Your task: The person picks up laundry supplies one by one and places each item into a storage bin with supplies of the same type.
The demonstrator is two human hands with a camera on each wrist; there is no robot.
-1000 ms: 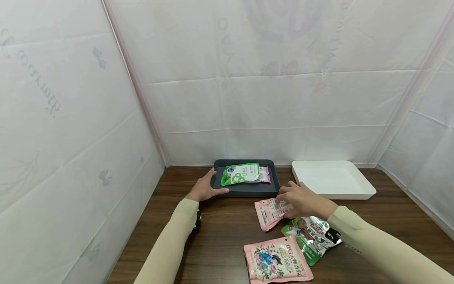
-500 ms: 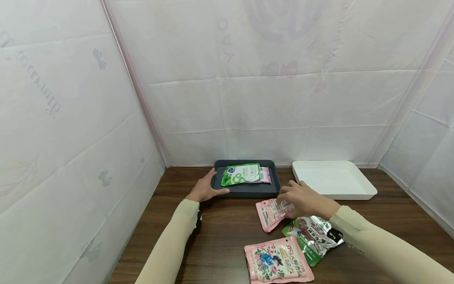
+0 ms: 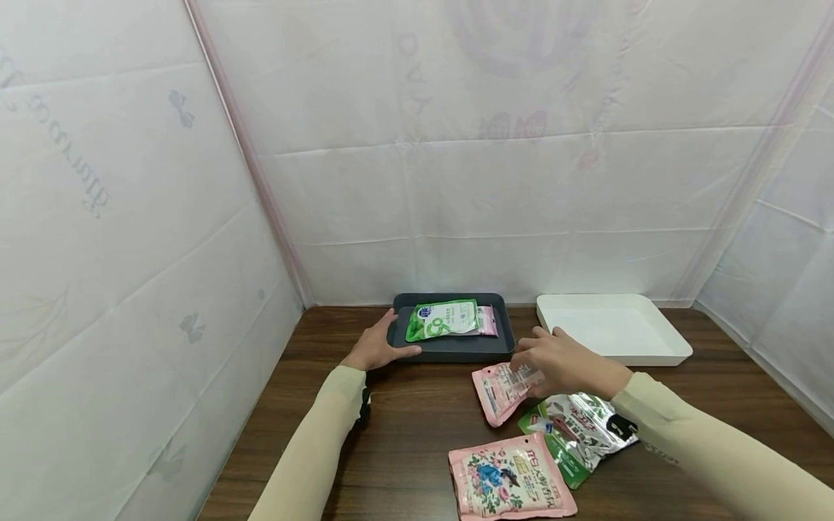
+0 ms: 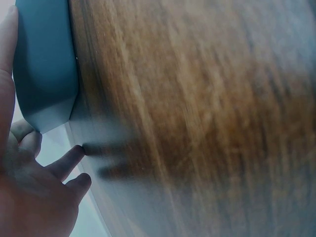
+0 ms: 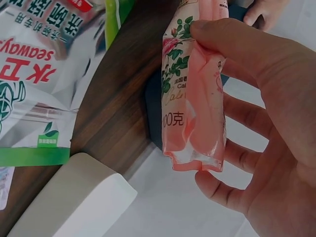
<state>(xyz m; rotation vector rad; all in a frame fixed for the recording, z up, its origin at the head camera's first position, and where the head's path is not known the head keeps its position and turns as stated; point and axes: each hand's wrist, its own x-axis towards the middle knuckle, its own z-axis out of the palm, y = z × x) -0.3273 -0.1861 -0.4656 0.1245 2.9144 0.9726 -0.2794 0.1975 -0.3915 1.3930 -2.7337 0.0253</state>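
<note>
My right hand (image 3: 567,365) pinches a small pink floral pouch (image 3: 498,394) in front of the dark tray. In the right wrist view the thumb presses one face of the pouch (image 5: 197,113) and fingers lie behind it, so the pouch is bent. My left hand (image 3: 380,347) touches the left front corner of the dark grey tray (image 3: 456,357), thumb stretched along its front wall. Inside this tray a green-and-white packet (image 3: 446,320) lies partly over a pink packet (image 3: 489,322).
A larger pink floral pouch (image 3: 511,477) lies near the front. It overlaps a green-and-silver pouch (image 3: 580,434) under my right forearm. A white tray (image 3: 612,360) stands at the back right. Pale sheets hang behind the wooden table (image 3: 397,441) and at both sides.
My right hand has shifted very slightly to the right with the small pink pouch. The left hand stays at the dark tray's corner.
</note>
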